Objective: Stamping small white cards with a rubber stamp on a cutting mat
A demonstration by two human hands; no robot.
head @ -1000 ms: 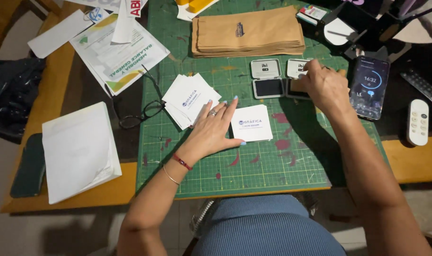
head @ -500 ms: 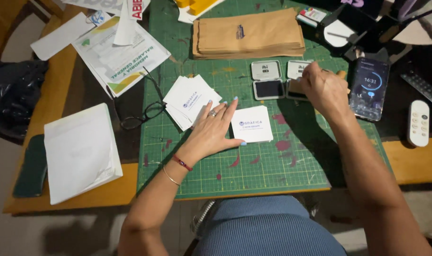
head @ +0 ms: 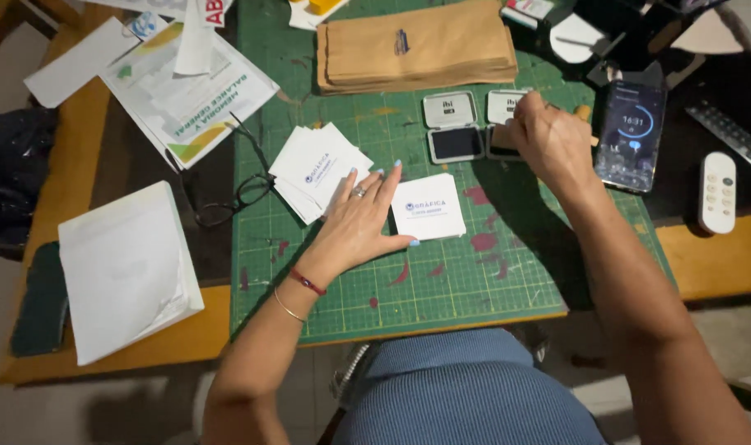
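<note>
the left hand lies flat, fingers spread, on the green cutting mat, its fingertips pinning the left edge of a single white card near the mat's middle. the right hand is curled shut over a stamp, mostly hidden, at the open ink pad toward the mat's far right edge. a stack of white cards sits just left of the left hand.

Dim warm overhead light, soft shadows, dark corners, slight blur.
</note>
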